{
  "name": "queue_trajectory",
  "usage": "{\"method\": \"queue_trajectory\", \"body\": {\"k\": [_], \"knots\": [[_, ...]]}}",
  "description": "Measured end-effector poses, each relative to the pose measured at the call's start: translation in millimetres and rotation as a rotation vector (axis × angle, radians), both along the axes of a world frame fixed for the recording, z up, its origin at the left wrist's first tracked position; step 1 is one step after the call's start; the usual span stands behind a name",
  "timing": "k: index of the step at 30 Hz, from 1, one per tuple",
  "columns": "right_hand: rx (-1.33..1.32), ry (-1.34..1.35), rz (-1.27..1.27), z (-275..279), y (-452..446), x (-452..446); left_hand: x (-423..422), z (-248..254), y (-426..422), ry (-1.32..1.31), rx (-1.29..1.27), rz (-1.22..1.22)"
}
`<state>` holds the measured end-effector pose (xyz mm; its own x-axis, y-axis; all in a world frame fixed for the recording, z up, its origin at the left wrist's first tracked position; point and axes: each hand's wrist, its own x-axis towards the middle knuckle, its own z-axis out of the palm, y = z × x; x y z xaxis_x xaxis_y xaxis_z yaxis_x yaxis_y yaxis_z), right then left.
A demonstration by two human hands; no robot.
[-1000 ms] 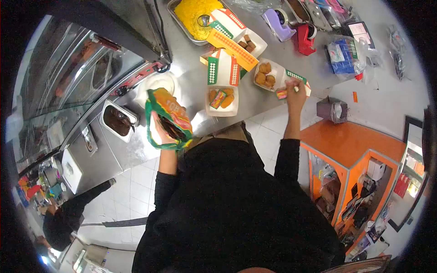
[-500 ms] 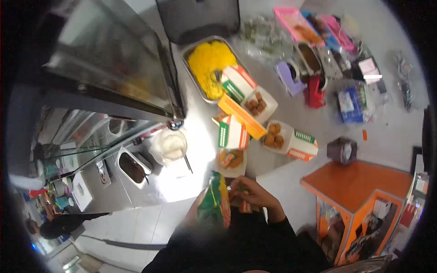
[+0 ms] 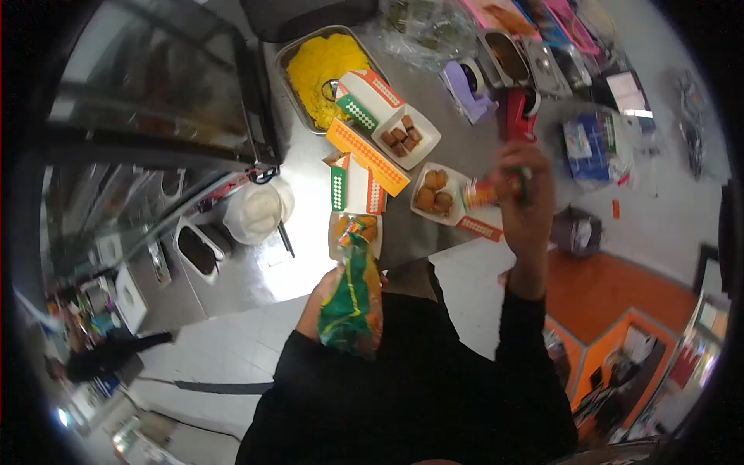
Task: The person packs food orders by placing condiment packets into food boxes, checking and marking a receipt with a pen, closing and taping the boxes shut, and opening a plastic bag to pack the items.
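Note:
My left hand (image 3: pixel 311 308) is closed around a green and yellow plastic bag (image 3: pixel 347 314), close to my body. My right hand (image 3: pixel 528 205) grips small orange and green sachets (image 3: pixel 482 194), blurred by motion, over the edge of a paper box holding round fried balls (image 3: pixel 435 195). Just beyond the bag stands a box of fried pieces (image 3: pixel 369 232) with a sachet (image 3: pixel 353 229) lying on top. Farther back, another open box holds brown cubes (image 3: pixel 401 142). A long orange and white carton (image 3: pixel 368 157) lies between the boxes.
A metal tray of yellow food (image 3: pixel 322 66) sits at the back. Purple (image 3: pixel 467 91) and red (image 3: pixel 521 116) tape dispensers stand back right. To the left are a white tub (image 3: pixel 257 211), a sauce pan (image 3: pixel 197 252) and a glass cabinet (image 3: pixel 163 93). Another person (image 3: pixel 101 353) is far left.
My right hand has left the bag and moved up and right with sachets to the box of fried balls. My left hand still holds the bag. The view has shifted.

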<state>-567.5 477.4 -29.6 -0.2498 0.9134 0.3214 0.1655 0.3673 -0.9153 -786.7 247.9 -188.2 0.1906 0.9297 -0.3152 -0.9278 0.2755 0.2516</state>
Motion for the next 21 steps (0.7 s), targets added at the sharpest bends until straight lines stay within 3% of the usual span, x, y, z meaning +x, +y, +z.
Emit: {"method": "queue_trajectory", "body": {"k": [2, 4, 6, 8, 14, 17, 18, 21], "knots": [[0.335, 0.315, -0.121, -3, 27, -23, 10, 4, 11, -0.007, 0.051, 0.071], [0.468, 0.202, -0.162, -32, 49, -39, 25, 3, 26, 0.004, 0.095, 0.138], [0.374, -0.247, -0.088, -104, 71, -47, 40, 2, 38, -0.005, 0.133, 0.194], [0.297, -0.305, -0.005, -130, 51, -34, 59, 0, 48, -0.011, 0.156, 0.24], [-0.878, 0.14, 0.929, -125, -27, 58, 131, -19, 51, -0.081, 0.154, 0.327], [-0.977, 0.126, 1.168, -134, -23, 85, 166, -23, 50, -0.11, 0.164, 0.351], [-1.025, 0.173, 1.127, -118, -18, 87, 173, -23, 50, -0.12, 0.169, 0.357], [-1.126, -0.032, 1.29, -110, 8, 93, 192, -21, 55, -0.138, 0.205, 0.393]]}}
